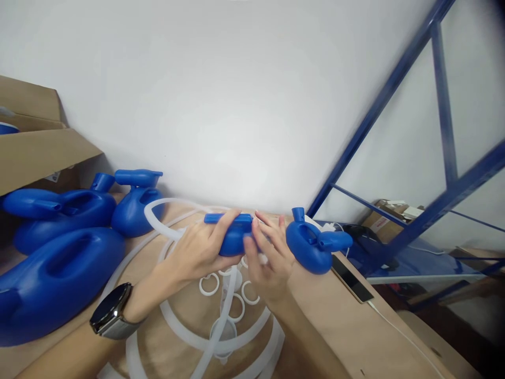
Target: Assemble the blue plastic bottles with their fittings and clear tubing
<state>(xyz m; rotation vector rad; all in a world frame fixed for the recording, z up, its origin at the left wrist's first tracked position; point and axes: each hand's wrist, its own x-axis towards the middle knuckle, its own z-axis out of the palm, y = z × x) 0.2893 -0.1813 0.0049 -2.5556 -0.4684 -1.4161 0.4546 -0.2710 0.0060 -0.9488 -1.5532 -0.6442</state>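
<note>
My left hand (pixel 203 239) is wrapped round a blue plastic spout piece (pixel 233 239) with a flat rim along its top. At its right end, the thumb and fingers of my right hand (pixel 272 250) close on the edge; whether a small part is between them is hidden. Below both hands lie several white rings (pixel 209 284) and a translucent round cap (pixel 224 330). Clear flexible tubing (pixel 177 321) loops over the table around them. Just right of my right hand stands a blue plastic bottle (pixel 310 250) with a handle and an angled spout.
Several more blue bottles (pixel 79 273) crowd the table's left side, in front of an open cardboard box (pixel 43 152). A phone (pixel 351 279) on a charging cable lies at the right edge. A blue metal frame (pixel 379 116) rises beyond it, and a white wall (pixel 221 105) stands behind.
</note>
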